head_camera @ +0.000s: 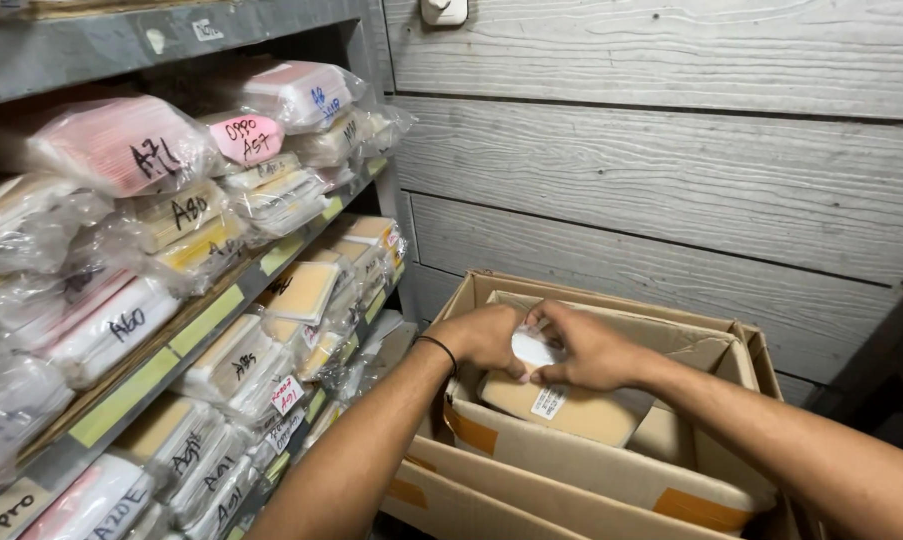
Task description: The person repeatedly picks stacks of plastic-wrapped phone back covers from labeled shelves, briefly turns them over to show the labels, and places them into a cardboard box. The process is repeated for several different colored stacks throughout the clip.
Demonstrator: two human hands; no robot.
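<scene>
Hands meet over an open cardboard box (531, 455) that stands at the foot of a grey plank wall (671, 170), beside a metal shelf rack (121, 400). The left hand (483, 338), with a dark band (439, 350) on its wrist, and the right hand (591, 350) close together on a small white packet (533, 350), the fingers (546, 375) of both pinching its edges so that it is held between them just above a flat tan package (571, 408). That package lies tilted inside the inner box (671, 350), a white sticker (549, 402) on its near end, and the right fingertips seem to touch it near that sticker, though I cannot tell for sure. By the look of it, the step in hand is the handling of the white packet over the box, either lifting it off the tan package or laying it on. The next move would call for a steady two-handed grip and room past the raised flaps. On the shelves to the left lie many plastic-wrapped bundles (131, 150), pink, cream and white, each marked by hand, stacked close and well apart from the hands.
</scene>
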